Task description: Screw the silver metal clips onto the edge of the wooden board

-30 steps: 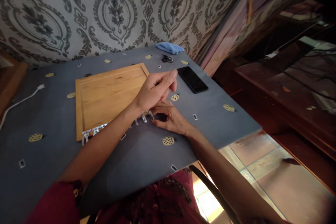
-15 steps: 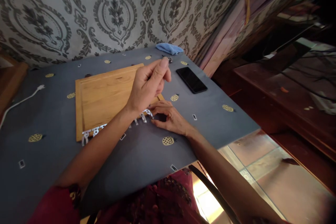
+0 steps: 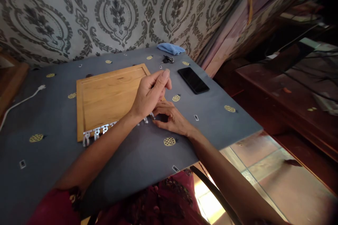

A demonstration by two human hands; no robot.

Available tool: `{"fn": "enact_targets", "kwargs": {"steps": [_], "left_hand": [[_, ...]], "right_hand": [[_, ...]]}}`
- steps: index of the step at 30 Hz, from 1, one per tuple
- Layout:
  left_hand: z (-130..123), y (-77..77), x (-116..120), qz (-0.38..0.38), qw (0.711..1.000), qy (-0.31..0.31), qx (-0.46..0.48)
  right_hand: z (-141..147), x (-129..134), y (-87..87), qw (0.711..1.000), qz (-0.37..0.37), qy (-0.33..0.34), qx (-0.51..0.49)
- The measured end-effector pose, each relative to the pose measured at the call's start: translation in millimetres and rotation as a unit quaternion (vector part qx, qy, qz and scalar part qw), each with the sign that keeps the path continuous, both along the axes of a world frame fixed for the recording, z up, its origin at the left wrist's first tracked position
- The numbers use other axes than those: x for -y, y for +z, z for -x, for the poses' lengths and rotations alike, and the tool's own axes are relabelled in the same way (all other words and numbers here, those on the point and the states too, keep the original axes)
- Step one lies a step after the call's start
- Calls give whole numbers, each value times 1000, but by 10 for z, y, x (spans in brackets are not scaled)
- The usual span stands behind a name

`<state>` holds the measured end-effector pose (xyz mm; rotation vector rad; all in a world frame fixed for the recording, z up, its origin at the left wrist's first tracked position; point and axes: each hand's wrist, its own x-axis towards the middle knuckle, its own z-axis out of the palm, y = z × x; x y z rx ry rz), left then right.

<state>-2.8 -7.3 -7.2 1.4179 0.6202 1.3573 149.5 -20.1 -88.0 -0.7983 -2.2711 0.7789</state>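
Note:
A wooden board (image 3: 111, 95) with a raised rim lies on the blue-grey tabletop. Several metal clips (image 3: 96, 132) stand in a row along its near edge, some hidden behind my left forearm. My left hand (image 3: 151, 91) is above the board's right part, its fingers curled together with the thumb on top; what they hold, if anything, is hidden. My right hand (image 3: 171, 117) rests at the board's near right corner, thumb and fingers around the end metal clip (image 3: 152, 115).
A black phone (image 3: 193, 80) lies right of the board, with keys (image 3: 168, 59) and a blue cloth (image 3: 170, 48) behind it. A white cable (image 3: 22, 102) runs along the left. The patterned wall borders the table's back edge.
My left hand has dropped slightly toward the board's near right corner, uncovering the keys and more clips on the left. My right hand has hardly moved.

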Motion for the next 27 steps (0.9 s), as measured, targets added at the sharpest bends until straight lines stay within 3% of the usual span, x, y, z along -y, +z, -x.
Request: {"fn": "enact_targets", "kwargs": {"steps": [11, 27], "left_hand": [[13, -3, 11, -3, 1000, -17, -10], [18, 51, -107, 8, 984, -169, -46]], "right_hand": [[5, 0, 30, 1000, 9, 5, 6], [-9, 12, -2, 1000, 9, -1, 8]]}}
